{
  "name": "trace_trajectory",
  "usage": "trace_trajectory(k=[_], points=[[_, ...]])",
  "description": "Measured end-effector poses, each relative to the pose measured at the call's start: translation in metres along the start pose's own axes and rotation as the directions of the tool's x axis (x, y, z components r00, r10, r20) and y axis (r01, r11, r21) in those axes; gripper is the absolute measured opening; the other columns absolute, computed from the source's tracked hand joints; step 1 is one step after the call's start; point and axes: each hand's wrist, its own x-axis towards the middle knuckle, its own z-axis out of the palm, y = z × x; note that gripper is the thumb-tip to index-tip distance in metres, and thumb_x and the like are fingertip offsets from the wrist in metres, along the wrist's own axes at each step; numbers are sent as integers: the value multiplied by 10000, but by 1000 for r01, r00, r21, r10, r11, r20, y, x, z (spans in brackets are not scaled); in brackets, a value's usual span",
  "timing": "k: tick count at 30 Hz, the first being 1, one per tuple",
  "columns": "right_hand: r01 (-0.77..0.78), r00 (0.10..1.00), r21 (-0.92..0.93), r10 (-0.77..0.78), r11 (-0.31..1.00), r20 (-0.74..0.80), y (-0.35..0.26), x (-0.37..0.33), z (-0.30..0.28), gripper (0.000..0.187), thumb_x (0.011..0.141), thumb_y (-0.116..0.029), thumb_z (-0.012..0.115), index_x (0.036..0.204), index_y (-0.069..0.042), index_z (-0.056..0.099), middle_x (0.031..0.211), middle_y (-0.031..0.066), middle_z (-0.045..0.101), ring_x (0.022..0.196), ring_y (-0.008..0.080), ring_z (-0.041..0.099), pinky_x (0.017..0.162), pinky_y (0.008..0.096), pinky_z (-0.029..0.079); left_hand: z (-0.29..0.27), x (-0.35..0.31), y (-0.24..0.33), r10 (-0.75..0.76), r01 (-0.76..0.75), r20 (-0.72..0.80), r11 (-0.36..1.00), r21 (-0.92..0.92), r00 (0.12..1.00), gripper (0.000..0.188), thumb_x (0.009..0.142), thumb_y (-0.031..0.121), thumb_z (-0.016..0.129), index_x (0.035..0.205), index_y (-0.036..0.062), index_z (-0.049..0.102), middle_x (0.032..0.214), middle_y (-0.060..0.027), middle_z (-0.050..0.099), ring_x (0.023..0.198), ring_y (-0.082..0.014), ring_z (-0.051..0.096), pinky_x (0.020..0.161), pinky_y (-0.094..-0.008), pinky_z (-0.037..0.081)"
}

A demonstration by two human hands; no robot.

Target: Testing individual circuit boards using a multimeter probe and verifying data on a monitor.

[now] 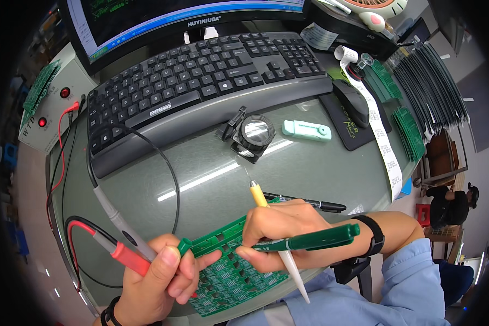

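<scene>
Your left hand (156, 282) is curled shut around two test probes, one red (126, 254) and one grey (122, 227), plus the cap of a green marker (184, 247), at the near left edge of the glass-topped desk (212, 168). Your right hand (285, 231) is closed around three slim tools: a green marker pen (315, 239), a yellow-handled pointed pick (258, 194) and a white plastic stick (294, 274) angling toward you. Both hands rest on one green panel of small circuit boards (228, 271), which lies flat at the near edge of the desk and partly overhangs your blue sleeve (364, 299). One black marker (309, 204) lies just beyond your right hand. The open stretch of glass runs between the panel and the black keyboard (212, 76) at the far side; in it stand one black folding magnifier (252, 133) and, just right of it, one mint-green utility knife (307, 130). To the right, one black mouse (352, 100) sits on its dark pad (358, 127), with one long white paper strip (383, 141) trailing off the right edge. Stacks of green boards (407, 125) crowd the far right. At the far left, a white box with two red buttons (51, 106) feeds red and black leads (65, 179) that loop along the left rim.
</scene>
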Motion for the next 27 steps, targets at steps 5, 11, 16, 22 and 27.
trace_trajectory(k=[5,11,16,22,27], points=[[-75,997,164,77,984,-7,-2,3,-2,206,847,-138,685,836,-50,499,682,78,566,576,197,568,509,319,431,2,-2,3,13,-13,-5,1000,13,1000,384,1025,347,408,749,81,438,506,40,353,405,-72,380,956,-461,488],[-378,914,635,382,673,138,-19,13,-22,210,918,-174,654,922,-33,498,767,39,585,618,91,597,547,220,477,1,-4,10,20,-26,190,999,30,982,333,996,313,470,815,37,514,539,35,369,443,-78,398,1017,-469,442],[-417,893,721,399,553,210,-37,17,-33,203,932,-142,632,984,-16,481,817,79,620,693,112,636,584,240,539,0,-7,13,-8,-8,292,999,52,957,295,1019,249,423,884,15,542,582,32,405,537,-68,433,1081,-429,381],[-385,918,707,326,594,226,-42,18,-22,193,942,-151,617,974,-15,483,829,70,612,714,109,633,614,239,541,0,-15,14,3,-29,328,997,75,945,299,1021,257,426,909,9,551,601,24,419,556,-69,431,949,-373,473],[-251,967,732,196,633,162,-47,16,-2,223,938,-183,633,955,-29,472,794,47,600,712,87,604,613,228,500,7,-21,12,69,-118,205,964,240,976,291,1016,266,454,922,12,559,640,26,432,585,-61,422,532,-236,314]])
